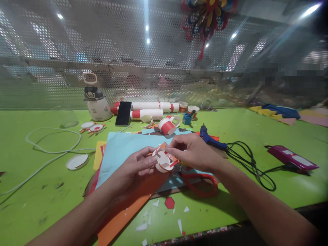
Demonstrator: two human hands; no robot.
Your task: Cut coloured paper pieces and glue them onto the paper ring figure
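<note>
My left hand (137, 165) holds a cut-down paper cup (163, 164) by its side, with the round white base facing me. Red and orange strips stand out around its edge. The fingers of my right hand (191, 150) are pinched at the cup's upper right edge, on one of these strips; the fingertips partly hide it. Beneath both hands lie light blue paper (119, 147) and an orange sheet (133, 208). Scissors with orange-red handles (214, 188) rest under my right wrist, their blades mostly covered.
A blue glue gun (211, 140) lies right, its black cord running to a magenta device (294, 158). Behind are a red-and-white cup (167, 126), stacked cups (147, 114), a phone (123, 113) and a bottle (97, 107). A white cable (51, 152) loops left. Paper scraps (169, 203) litter the front.
</note>
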